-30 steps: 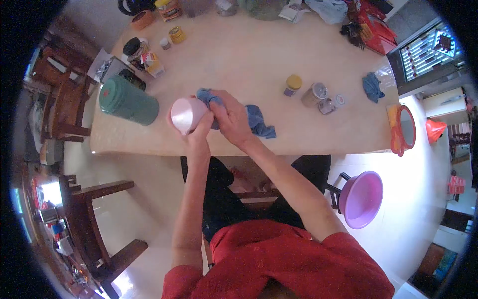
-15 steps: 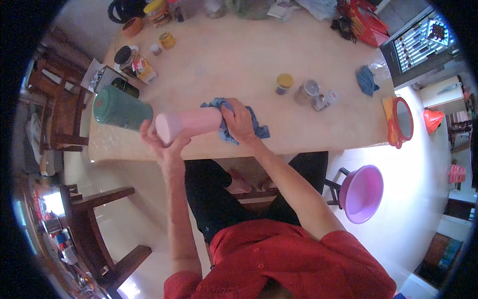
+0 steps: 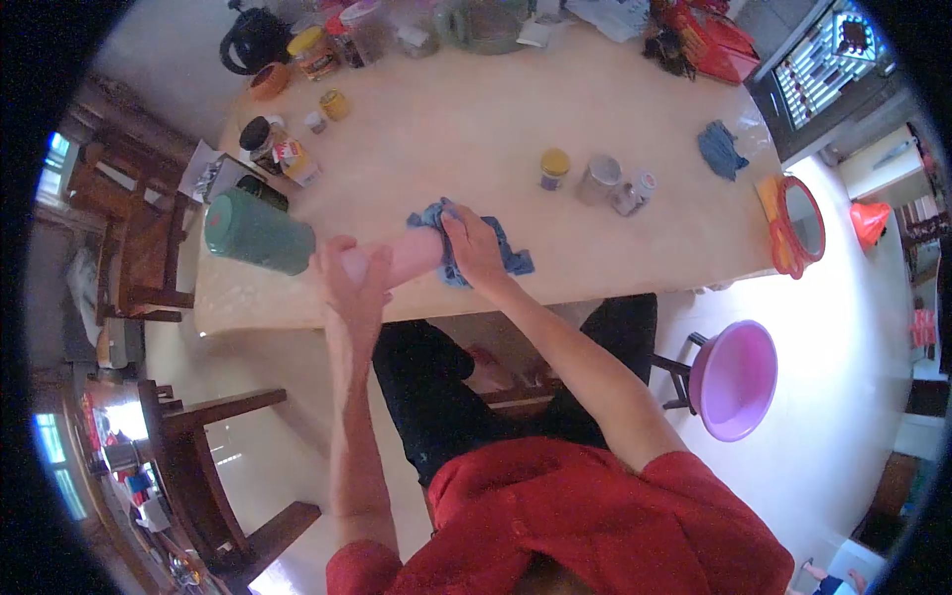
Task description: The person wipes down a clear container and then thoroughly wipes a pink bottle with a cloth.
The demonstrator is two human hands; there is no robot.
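A pink cylindrical bottle lies nearly sideways above the table's front edge. My left hand is wrapped round its left, lidded end, covering most of the lid. At the other end, my right hand grips a crumpled blue cloth and presses it against the bottle; the bottle's right end is hidden by cloth and fingers. Just left of my left hand is a large green flask, with its wide end facing left.
A yellow-lidded jar, a clear jar and a small bottle stand mid-table. Another blue cloth and a red-framed mirror lie right. Several jars line the left and back. A pink basin rests on a stool.
My left hand has closed round the lidded end of the bottle, where its fingers were spread before. My right hand stays on the cloth. The whole view has shifted slightly.
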